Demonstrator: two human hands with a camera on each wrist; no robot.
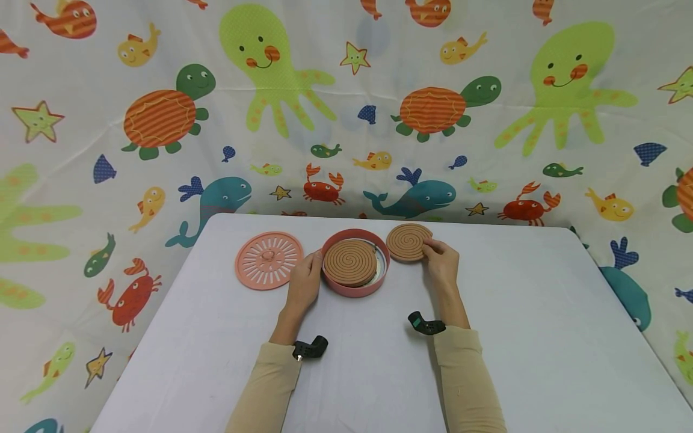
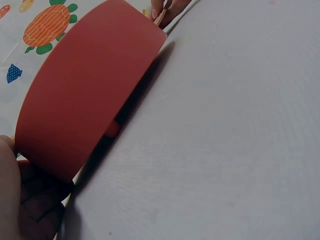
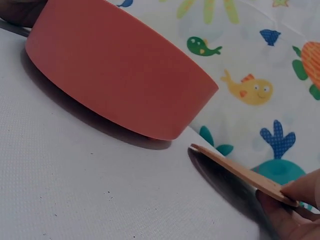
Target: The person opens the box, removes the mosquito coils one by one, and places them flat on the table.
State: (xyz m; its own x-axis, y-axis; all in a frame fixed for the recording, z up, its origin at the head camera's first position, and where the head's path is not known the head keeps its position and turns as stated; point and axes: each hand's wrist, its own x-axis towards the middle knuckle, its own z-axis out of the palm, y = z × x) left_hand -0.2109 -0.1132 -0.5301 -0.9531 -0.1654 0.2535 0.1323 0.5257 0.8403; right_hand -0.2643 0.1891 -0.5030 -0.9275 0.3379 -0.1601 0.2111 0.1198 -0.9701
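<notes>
A round red mosquito coil box (image 1: 354, 292) stands on the table with a brown mosquito coil (image 1: 349, 263) lying inside, off to its left. My left hand (image 1: 305, 279) grips the box's left wall, thumb near the rim and fingers low on the side (image 2: 40, 205). To the right of the box, my right hand (image 1: 443, 261) pinches a second coil (image 1: 406, 240) by its right edge, between thumb and fingers. That coil (image 3: 240, 172) is tilted above the tabletop, its shadow beneath it in the right wrist view.
A pink slotted lid (image 1: 269, 278) with a small knob lies left of the box, next to my left hand. The white table (image 1: 541, 337) ends at the back against a curtain (image 1: 346, 150) printed with sea animals.
</notes>
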